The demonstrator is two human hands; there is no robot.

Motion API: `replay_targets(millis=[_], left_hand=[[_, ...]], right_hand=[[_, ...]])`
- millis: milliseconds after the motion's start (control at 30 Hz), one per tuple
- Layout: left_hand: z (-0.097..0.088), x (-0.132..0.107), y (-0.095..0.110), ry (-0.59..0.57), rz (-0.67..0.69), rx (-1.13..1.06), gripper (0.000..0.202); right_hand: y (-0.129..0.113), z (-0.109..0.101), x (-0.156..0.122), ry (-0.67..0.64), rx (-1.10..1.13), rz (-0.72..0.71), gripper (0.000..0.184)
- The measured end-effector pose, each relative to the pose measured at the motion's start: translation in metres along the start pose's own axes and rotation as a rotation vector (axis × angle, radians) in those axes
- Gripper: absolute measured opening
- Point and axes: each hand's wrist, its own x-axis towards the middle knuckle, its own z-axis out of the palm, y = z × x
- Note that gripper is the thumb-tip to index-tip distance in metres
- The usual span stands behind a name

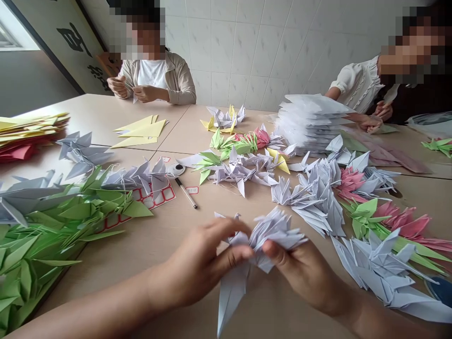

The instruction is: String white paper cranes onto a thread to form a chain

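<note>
Low at centre frame, the left hand (pixel 197 263) and the right hand (pixel 303 275) grip a bunch of pale grey origami cranes (pixel 263 238) between curled fingers, one wing hanging down over the tan table (pixel 106 287). Green origami cranes (pixel 60 226) heap at lower left, beyond them a pen (pixel 186 193).

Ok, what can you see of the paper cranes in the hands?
A cluster of pale grey folded-paper cranes, creased, pointed wings and tails bunched together. The left hand and right hand grip it from both sides above the tan tabletop; one long pointed wing or tail hangs down between them.
</note>
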Motion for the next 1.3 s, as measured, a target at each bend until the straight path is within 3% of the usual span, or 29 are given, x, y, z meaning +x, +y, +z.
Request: replay_targets(millis=[100, 167, 233, 367, 567, 733, 833, 967, 1133, 1300], left_hand=[[-0.004, 0.003, 0.000, 0.336, -0.073, -0.171, 0.021], [-0.006, 0.005, -0.002, 0.429, -0.107, -0.216, 0.020], [-0.007, 0.006, -0.004, 0.399, -0.157, -0.215, 0.023], [-0.007, 0.006, -0.003, 0.223, -0.239, -0.159, 0.036], [-0.005, 0.007, -0.003, 0.052, -0.196, 0.025, 0.048], [-0.002, 0.007, -0.013, 0.026, -0.241, 0.060, 0.050], [0.000, 0.006, -0.014, 0.057, -0.244, 0.073, 0.051], [0.002, 0.003, -0.014, 0.132, -0.094, 0.232, 0.051], [0.002, -0.002, -0.018, 0.140, 0.375, 0.593, 0.052], [0.000, -0.003, -0.014, 0.144, 0.540, 0.688, 0.044]], right_hand=[[0.004, -0.005, 0.003, 0.141, 0.239, 0.125, 0.046], [0.005, -0.007, 0.005, 0.226, 0.408, 0.198, 0.048], [0.004, -0.007, 0.008, 0.264, 0.531, 0.250, 0.044], [0.003, -0.006, 0.009, 0.288, 0.661, 0.241, 0.033], [0.002, -0.005, 0.008, 0.246, 0.668, 0.183, 0.032], [0.000, -0.007, 0.006, 0.182, 0.594, 0.112, 0.034], [-0.001, -0.009, 0.003, 0.145, 0.427, 0.036, 0.031], [-0.004, -0.008, -0.001, 0.076, -0.013, -0.047, 0.029], [-0.001, 0.000, -0.003, -0.031, -0.328, -0.186, 0.018], [0.003, 0.003, -0.003, 0.073, -0.515, -0.381, 0.016]])
